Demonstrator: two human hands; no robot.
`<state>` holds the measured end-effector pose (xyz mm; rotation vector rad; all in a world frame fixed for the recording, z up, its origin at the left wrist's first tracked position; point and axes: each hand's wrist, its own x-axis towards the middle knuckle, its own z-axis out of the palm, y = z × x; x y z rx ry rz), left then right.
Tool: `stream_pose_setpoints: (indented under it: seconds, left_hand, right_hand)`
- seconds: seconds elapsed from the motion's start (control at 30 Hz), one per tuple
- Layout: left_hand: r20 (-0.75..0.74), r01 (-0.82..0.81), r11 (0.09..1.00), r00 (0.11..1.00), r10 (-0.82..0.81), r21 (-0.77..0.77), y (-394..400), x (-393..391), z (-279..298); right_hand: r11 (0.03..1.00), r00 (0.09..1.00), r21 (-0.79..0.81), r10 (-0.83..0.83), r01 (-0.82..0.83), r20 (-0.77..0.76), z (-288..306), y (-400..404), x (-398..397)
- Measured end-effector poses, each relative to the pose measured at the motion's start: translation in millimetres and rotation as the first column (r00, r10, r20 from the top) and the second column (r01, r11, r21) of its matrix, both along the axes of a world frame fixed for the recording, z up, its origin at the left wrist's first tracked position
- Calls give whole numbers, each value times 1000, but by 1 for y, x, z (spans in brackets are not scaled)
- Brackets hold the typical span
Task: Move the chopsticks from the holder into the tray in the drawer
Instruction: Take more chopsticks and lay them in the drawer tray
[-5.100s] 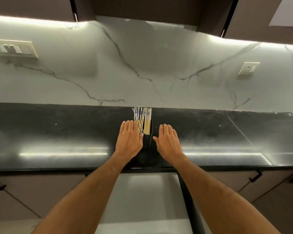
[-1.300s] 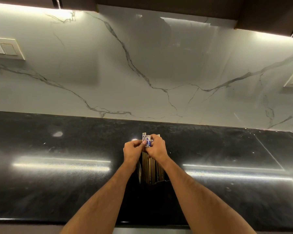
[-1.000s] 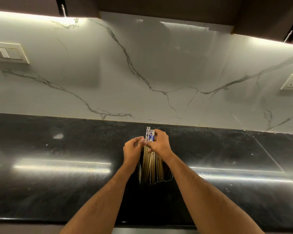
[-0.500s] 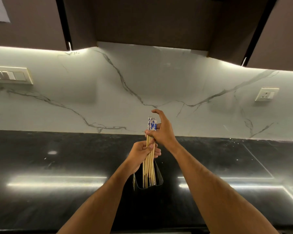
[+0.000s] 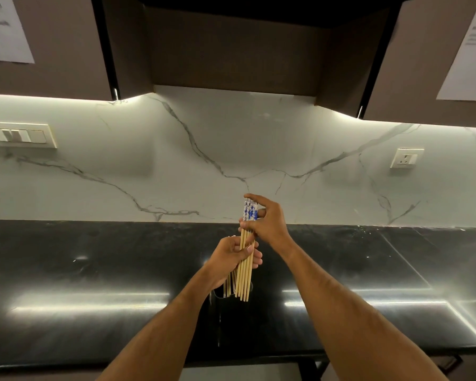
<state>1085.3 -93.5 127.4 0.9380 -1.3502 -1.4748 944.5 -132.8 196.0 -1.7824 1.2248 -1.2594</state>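
A bundle of wooden chopsticks [image 5: 244, 276] with blue-and-white patterned tops is held upright above the black counter. My left hand [image 5: 228, 259] wraps the middle of the bundle. My right hand [image 5: 268, 224] pinches it near the patterned ends, index finger raised. The dark holder [image 5: 220, 301] stands below the tips and is barely visible against the counter; the lower ends of the chopsticks hang at about its rim. No drawer or tray is in view.
The glossy black counter [image 5: 94, 270] runs the full width in front of a white marble backsplash [image 5: 149, 166]. A switch panel [image 5: 17, 134] sits on the wall at left, a socket [image 5: 406, 158] at right. Dark upper cabinets [image 5: 231, 45] hang overhead.
Both hands have lifted the chopstick bundle higher, so its lower ends now hang at the holder's rim. The camera has tilted upward, showing more of the upper cabinets.
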Motion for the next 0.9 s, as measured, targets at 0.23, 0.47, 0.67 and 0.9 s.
stream_pose_setpoints:
  seconds: [0.23, 0.47, 0.67, 0.9]
  left_hand:
    - [7, 15, 1000, 1000, -15, 19, 16, -8, 4]
    - [28, 32, 999, 999, -33, 38, 26, -15, 10]
    - [39, 23, 998, 999, -25, 58, 32, -23, 12]
    - [64, 11, 995, 998, -18, 95, 40, -26, 11]
  right_hand:
    - [999, 999, -28, 19, -20, -48, 1, 14, -12]
    - [1000, 1000, -10, 16, -16, -25, 5, 23, -23]
    - [998, 999, 60, 24, -26, 28, 10, 31, -32]
    - [994, 998, 105, 22, -28, 60, 5, 41, -39]
